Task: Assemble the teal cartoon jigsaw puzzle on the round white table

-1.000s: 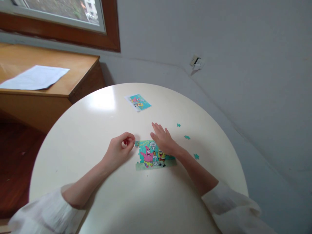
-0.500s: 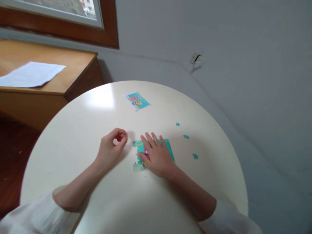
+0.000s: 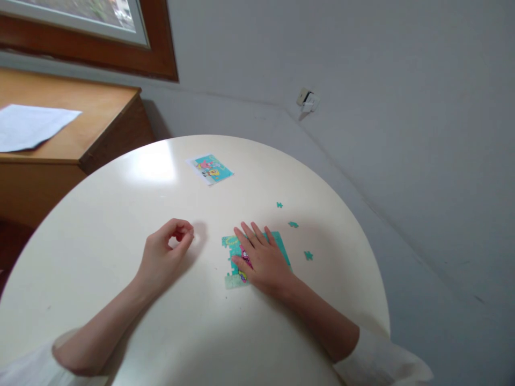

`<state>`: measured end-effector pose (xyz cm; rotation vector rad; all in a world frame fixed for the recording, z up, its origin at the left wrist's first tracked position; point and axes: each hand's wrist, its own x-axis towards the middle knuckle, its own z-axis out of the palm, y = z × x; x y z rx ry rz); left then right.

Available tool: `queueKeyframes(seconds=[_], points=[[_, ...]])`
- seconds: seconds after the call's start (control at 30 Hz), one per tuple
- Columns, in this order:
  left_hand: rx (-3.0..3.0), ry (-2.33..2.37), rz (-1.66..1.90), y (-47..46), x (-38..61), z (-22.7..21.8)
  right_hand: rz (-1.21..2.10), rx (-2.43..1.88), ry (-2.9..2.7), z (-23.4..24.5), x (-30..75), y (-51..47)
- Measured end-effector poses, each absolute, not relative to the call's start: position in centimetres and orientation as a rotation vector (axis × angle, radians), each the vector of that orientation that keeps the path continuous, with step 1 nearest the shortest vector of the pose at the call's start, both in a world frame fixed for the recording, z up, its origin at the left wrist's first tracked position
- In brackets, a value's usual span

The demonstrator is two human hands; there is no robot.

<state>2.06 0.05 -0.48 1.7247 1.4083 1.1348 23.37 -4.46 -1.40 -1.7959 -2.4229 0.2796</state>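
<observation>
A partly assembled jigsaw puzzle [image 3: 284, 244] in turquoise, with a pink cartoon figure, lies flat on the white round table [image 3: 257, 338]. My right hand [image 3: 263, 262] rests on it, palm down with fingers spread, covering its middle. Along the puzzle's left side the edge is notched, with a gap between the upper and lower corner pieces. To the left, apart from the puzzle, my left hand [image 3: 164, 252] is held just over the table, thumb and fingertips pinched together. Whatever is between those fingertips is too small to make out.
Three loose turquoise pieces, an upper one [image 3: 279, 205], a middle one [image 3: 293, 224] and a lower one [image 3: 308, 255], lie right of the puzzle. A cartoon picture card [image 3: 211, 169] lies farther back. Beyond stand a wooden desk [image 3: 108, 102] with paper and a wall socket [image 3: 308, 100].
The view has shifted a little to the right. My right hand and the puzzle have slid right, closer to the loose pieces. The gap to my pinched left hand has widened.
</observation>
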Motion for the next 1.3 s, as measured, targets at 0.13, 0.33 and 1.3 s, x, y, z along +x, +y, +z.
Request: queueKeyframes(seconds=[0.13,0.33,1.3], points=[[1.714,1.395,1.127,0.0,2.1,-0.4,0.372,-1.681,-2.393,0.0,24.7,-4.3],[1.715,1.389,1.127,-0.1,2.1,-0.2,0.148,-1.765,-2.002,1.8,31.0,-2.4],[1.723,1.361,1.051,-0.4,2.6,0.2,0.377,-2.033,-1.673,-2.1,36.4,-1.0]])
